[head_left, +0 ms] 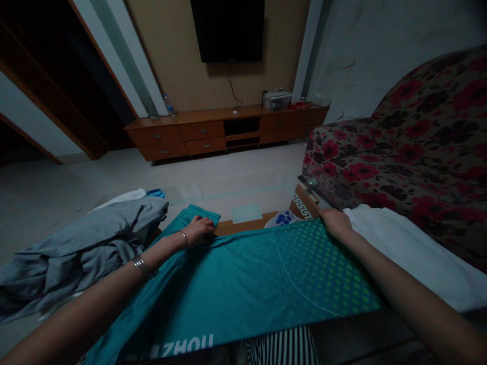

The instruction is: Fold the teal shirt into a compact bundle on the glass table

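Observation:
A teal jersey (pixel 236 279) with green dots at one end and white lettering near its lower edge is stretched between my hands. My left hand (pixel 198 229), with bracelets on the wrist, is closed on its upper edge, where a sleeve-like fold sticks out beyond my fingers. At the dotted end, my right hand (pixel 337 223) grips the far corner. Part of a table under the cloth is hidden. Black-and-white striped fabric (pixel 281 347) shows below the jersey.
Grey clothes (pixel 83 253) are heaped at the left. A white cloth (pixel 414 253) lies at the right by the flowered sofa (pixel 357 157). Past the jersey are a plastic bag (pixel 283 219) and the table's patterned edge (pixel 302 203). A wooden TV cabinet (pixel 201 132) stands along the far wall.

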### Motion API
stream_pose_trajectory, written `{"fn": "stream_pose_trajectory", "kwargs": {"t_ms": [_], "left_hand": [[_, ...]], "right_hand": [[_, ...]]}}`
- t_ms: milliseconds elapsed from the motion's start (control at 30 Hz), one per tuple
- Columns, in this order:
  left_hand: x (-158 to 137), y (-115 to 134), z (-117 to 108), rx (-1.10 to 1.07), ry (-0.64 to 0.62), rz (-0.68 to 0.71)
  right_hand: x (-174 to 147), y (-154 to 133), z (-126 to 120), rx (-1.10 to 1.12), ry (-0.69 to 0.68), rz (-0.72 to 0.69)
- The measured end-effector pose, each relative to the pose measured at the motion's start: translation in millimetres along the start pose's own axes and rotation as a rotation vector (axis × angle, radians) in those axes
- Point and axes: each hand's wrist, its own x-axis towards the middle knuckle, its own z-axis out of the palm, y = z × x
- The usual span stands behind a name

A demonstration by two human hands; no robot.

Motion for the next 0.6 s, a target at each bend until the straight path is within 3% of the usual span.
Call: {"fn": "stream_pose_trajectory", "kwargs": {"t_ms": [200,367,500,600], "left_hand": [[1.8,4.8,-8.6,-0.086,-0.064,-0.016],[4.3,-1.3,-14.2,-0.047,-0.018,0.000],[9.6,-2.2,-7.4,-0.089,0.067,0.143],[12.1,2.0,1.5,-0.161,0.017,0.223]], "right_hand": [[0.0,0.4,-1.9,0.012,-0.024,0.010],[-1.5,0.1,-4.7,0.032,-0.024,0.022],[-0.2,1.1,-4.1,0.032,-0.024,0.020],[1.2,2.7,-2.6,0.046,-0.031,0.018]]}}
